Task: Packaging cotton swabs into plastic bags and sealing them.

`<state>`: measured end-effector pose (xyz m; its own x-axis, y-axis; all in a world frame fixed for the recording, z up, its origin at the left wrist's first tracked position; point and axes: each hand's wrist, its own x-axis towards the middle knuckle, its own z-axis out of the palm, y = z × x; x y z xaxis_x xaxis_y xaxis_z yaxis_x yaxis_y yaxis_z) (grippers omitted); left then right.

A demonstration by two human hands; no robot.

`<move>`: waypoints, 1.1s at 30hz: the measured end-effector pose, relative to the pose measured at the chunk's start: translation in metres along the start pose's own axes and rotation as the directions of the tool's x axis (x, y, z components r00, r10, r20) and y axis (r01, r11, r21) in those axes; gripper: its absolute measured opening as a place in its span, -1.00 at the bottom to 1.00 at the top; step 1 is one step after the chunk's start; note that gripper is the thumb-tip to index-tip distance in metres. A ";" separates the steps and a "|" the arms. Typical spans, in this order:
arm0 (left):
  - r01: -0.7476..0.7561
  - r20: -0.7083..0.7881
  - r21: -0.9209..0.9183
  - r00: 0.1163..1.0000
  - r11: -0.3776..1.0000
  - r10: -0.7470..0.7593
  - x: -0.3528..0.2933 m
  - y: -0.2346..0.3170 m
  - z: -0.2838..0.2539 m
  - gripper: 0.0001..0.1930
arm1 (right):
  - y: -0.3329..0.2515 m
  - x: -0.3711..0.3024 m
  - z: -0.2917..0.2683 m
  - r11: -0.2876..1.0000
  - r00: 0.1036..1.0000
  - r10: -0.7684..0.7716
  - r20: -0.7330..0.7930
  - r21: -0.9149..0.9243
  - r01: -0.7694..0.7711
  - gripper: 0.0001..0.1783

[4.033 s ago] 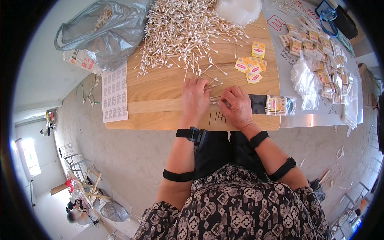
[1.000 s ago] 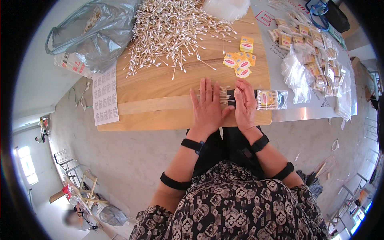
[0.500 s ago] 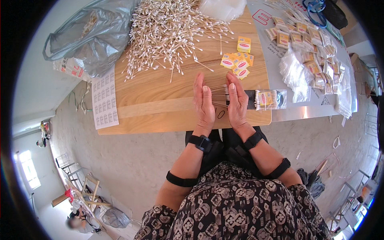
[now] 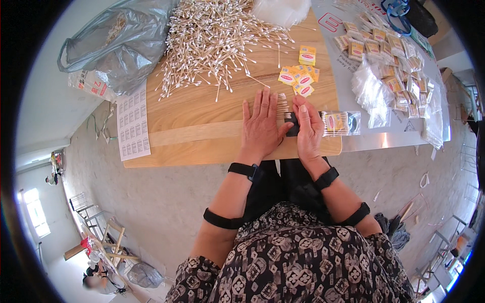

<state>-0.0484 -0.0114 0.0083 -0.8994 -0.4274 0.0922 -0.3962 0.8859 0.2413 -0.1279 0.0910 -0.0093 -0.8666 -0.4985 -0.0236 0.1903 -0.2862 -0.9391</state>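
My left hand (image 4: 261, 125) lies flat, palm down, with its fingers stretched over a row of cotton swabs (image 4: 283, 104) whose white tips show beside the index finger. What lies under the palm is hidden. Opposite it, my right hand (image 4: 309, 130) stands on its edge at the other side of the swabs, fingers straight and thumb on top. A black strip (image 4: 292, 121) shows on the table between the hands. Just right of my right hand lies a clear packet of swabs with a yellow card (image 4: 334, 122). Several loose yellow cards (image 4: 303, 77) sit beyond my fingers.
A big heap of loose swabs (image 4: 207, 45) covers the far left of the wooden table (image 4: 192, 144). Beside it are a grey plastic bag (image 4: 116, 50) and a printed sheet (image 4: 133, 129). Filled packets (image 4: 399, 70) and clear empty bags (image 4: 371, 96) pile up on the right.
My left hand has turned from standing on its edge to lying palm down over the swabs. My right hand has shifted slightly right, and the swabs' tips now show between the hands.
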 end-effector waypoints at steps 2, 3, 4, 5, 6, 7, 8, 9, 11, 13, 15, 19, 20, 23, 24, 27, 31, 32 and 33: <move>-0.017 0.037 -0.011 0.999 1.000 0.018 -0.012 0.008 0.000 -0.16 | 0.002 -0.003 -0.003 1.000 0.999 0.013 -0.035 -0.021 -0.013 -0.60; -0.027 0.078 -0.014 0.997 1.000 0.028 -0.020 0.009 -0.002 -0.18 | 0.002 -0.004 -0.003 1.000 0.999 0.011 -0.039 -0.018 -0.012 -0.60; -0.031 0.080 -0.012 0.996 0.999 0.032 -0.025 0.010 -0.002 -0.18 | 0.002 -0.005 -0.002 0.998 0.999 0.008 -0.037 -0.064 -0.010 -0.60; -0.025 0.077 -0.038 0.997 0.999 0.028 -0.028 0.010 -0.002 -0.22 | 0.002 -0.006 -0.001 0.994 0.999 0.005 -0.035 -0.110 -0.009 -0.60; -0.016 0.071 -0.066 0.997 0.998 0.021 -0.030 0.012 -0.002 -0.25 | 0.003 -0.006 -0.001 0.994 0.999 0.004 -0.035 -0.110 -0.007 -0.60; -0.018 0.070 -0.067 0.997 0.998 0.022 -0.030 0.010 0.002 -0.25 | 0.005 -0.005 0.002 0.993 0.999 -0.043 -0.029 -0.114 0.039 -0.60; 0.029 -0.063 -0.337 0.997 0.941 -0.054 -0.029 0.007 0.006 -0.29 | 0.007 -0.003 0.003 0.989 0.996 -0.089 -0.024 -0.118 0.086 -0.60; 0.038 -0.168 -0.583 0.972 0.811 -0.167 -0.027 0.003 0.009 -0.33 | 0.008 -0.003 0.006 0.990 0.996 -0.086 -0.022 -0.117 0.083 -0.60; 0.055 -0.203 -0.742 0.931 0.668 -0.302 -0.021 -0.001 0.016 -0.37 | 0.007 -0.002 0.011 0.995 0.996 -0.081 -0.046 -0.068 0.078 -0.60; 0.038 -0.211 -0.867 0.875 0.497 -0.435 -0.014 -0.004 0.021 -0.42 | 0.011 0.001 0.012 0.990 0.996 -0.088 -0.034 -0.114 0.083 -0.57; -0.011 -0.151 -0.953 0.884 0.301 -0.443 -0.007 -0.006 0.027 -0.43 | 0.012 0.004 0.014 0.983 0.995 -0.096 -0.022 -0.159 0.091 -0.54; -0.082 -0.065 -0.996 0.903 -0.022 -0.425 -0.002 -0.005 0.030 -0.45 | 0.011 0.006 0.013 0.999 0.999 -0.051 -0.021 -0.018 0.050 -0.57; -0.052 -0.137 -0.970 0.922 0.236 -0.361 -0.005 -0.007 0.028 -0.43 | 0.011 0.006 0.009 0.997 1.000 -0.019 -0.009 0.070 0.020 -0.59; -0.039 -0.212 -0.528 0.974 0.848 -0.087 -0.017 -0.006 0.012 -0.37 | -0.002 0.007 -0.015 0.895 0.971 -0.207 0.123 -0.378 0.238 -0.70; -0.068 -0.189 -0.297 0.982 0.953 0.011 -0.021 -0.001 0.008 -0.35 | -0.009 0.007 -0.022 0.891 0.971 -0.208 0.119 -0.386 0.238 -0.70; 0.024 0.050 -0.109 0.999 0.994 -0.018 -0.041 0.011 -0.007 -0.25 | -0.021 0.006 -0.026 0.597 0.886 -0.273 0.375 -0.656 0.462 -0.64; 0.042 0.011 -0.071 0.999 0.997 -0.042 -0.048 0.015 -0.007 -0.24 | -0.027 0.000 -0.021 0.468 0.834 -0.260 0.487 -0.692 0.550 -0.59; 0.049 0.037 -0.050 0.998 0.998 -0.047 -0.046 0.016 -0.006 -0.23 | -0.025 0.000 -0.021 0.456 0.833 -0.238 0.500 -0.700 0.550 -0.58; 0.058 0.064 -0.026 0.996 0.998 -0.056 -0.047 0.017 -0.005 -0.23 | -0.023 -0.001 -0.020 0.455 0.832 -0.237 0.501 -0.700 0.551 -0.58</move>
<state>-0.0122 0.0226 0.0134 -0.8857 -0.4641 0.0165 -0.4427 0.8546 0.2716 -0.1409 0.1147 0.0053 -0.5354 -0.7570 0.3746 -0.7134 0.1679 -0.6803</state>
